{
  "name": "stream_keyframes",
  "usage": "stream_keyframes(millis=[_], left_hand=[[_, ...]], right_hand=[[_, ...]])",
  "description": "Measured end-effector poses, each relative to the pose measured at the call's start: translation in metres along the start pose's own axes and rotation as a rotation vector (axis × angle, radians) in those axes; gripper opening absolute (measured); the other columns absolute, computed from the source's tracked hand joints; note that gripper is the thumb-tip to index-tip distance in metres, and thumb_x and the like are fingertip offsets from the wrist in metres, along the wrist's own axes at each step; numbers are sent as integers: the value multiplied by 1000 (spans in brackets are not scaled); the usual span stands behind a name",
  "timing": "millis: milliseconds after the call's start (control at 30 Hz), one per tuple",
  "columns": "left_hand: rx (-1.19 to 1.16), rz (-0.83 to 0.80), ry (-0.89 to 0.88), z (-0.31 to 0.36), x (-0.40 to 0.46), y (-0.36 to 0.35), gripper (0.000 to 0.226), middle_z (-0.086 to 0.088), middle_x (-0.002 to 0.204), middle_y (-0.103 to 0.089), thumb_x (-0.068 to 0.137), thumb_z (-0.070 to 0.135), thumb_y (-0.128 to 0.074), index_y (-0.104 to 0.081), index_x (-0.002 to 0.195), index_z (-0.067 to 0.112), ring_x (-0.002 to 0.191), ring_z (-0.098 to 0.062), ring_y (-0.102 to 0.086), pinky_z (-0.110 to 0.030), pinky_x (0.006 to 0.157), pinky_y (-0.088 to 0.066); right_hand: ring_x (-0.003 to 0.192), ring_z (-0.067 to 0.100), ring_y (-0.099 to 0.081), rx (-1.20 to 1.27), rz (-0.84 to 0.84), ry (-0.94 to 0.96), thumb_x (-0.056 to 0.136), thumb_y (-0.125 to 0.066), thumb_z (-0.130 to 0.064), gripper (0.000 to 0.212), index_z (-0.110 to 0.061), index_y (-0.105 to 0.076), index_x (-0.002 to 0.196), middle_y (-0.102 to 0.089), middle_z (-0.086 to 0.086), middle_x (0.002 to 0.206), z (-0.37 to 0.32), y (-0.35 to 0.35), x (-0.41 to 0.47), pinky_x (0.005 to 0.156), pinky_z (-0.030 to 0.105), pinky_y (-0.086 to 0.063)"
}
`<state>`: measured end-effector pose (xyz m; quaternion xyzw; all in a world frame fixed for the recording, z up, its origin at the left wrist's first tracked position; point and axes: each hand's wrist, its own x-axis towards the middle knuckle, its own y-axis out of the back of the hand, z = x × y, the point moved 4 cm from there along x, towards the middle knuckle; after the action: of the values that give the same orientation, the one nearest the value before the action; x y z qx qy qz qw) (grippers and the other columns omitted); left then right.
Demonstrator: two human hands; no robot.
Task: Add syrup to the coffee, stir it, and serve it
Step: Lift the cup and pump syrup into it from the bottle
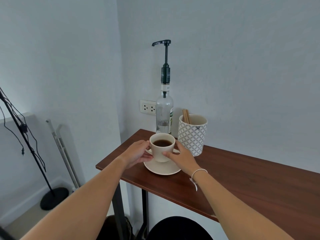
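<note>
Both hands — left hand (pixel 138 153), right hand (pixel 181 157) — cradle the cup (pixel 161 147).

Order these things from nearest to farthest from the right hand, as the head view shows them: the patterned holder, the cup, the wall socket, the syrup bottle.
From the right hand:
1. Cup: held by its fingers, on the saucer.
2. Patterned holder: just behind the hand, to the right.
3. Syrup bottle: behind the cup, by the wall.
4. Wall socket: on the wall, left of the bottle.
</note>
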<state>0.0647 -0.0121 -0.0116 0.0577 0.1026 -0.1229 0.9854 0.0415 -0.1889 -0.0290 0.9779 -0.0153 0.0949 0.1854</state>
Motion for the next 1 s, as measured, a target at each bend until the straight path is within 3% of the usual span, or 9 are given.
stream_keyframes(millis=[233,400,467,533,600,733,867,1000], left_hand=[[-23,69,-108,52,-12,11,24,-20,91,-59,99,23,-41,-50,81,8,80,-30,-66,-34,79,-57],[-10,136,-145,93,-24,23,23,-23,86,-60,96,19,-42,-40,75,11,77,-31,-65,-28,70,-58],[-20,159,-160,107,-26,27,22,-24,90,-56,94,18,-43,-39,74,11,82,-37,-63,-32,78,-57],[-47,179,-179,120,-28,32,22,-24,91,-52,94,17,-44,-39,73,11,81,-38,-62,-36,83,-55],[-77,189,-196,132,-28,34,21,-22,87,-52,93,18,-46,-40,75,11,74,-34,-63,-35,80,-56],[-137,191,-226,153,-25,41,20,-24,85,-55,94,22,-48,-41,79,10,71,-34,-64,-31,66,-60],[-156,184,-237,173,-15,50,20,-26,92,-54,94,22,-47,-40,79,11,71,-37,-64,-35,65,-59],[-174,158,-268,195,-4,61,18,-25,102,-52,93,18,-47,-42,78,11,69,-37,-63,-34,54,-60]], right_hand=[[107,14,-56,21,-24,108,80,-71,-29,56,-26,-49,131,-60,-4,119,-47,9,23,91,27,-46],[105,11,-53,14,-31,184,81,-70,-30,54,-24,-49,130,-57,-6,113,-88,18,41,76,14,-42],[106,12,-53,1,-38,196,81,-70,-33,55,-24,-49,131,-58,-4,116,-102,21,48,80,19,-45],[111,16,-54,-10,-46,206,81,-69,-36,57,-22,-48,132,-58,1,123,-115,24,56,90,33,-50],[111,15,-53,-6,-51,223,81,-68,-36,58,-22,-46,134,-58,2,124,-128,26,63,91,36,-50],[109,14,-54,-50,-63,264,82,-67,-40,61,-20,-46,135,-59,3,123,-151,30,79,84,25,-40],[100,14,-55,-78,-57,262,82,-66,-42,60,-22,-46,136,-59,-1,111,-172,34,95,69,15,-41],[94,13,-58,-61,-31,244,83,-66,-40,58,-20,-48,134,-61,-2,103,-190,31,114,75,22,-44]])
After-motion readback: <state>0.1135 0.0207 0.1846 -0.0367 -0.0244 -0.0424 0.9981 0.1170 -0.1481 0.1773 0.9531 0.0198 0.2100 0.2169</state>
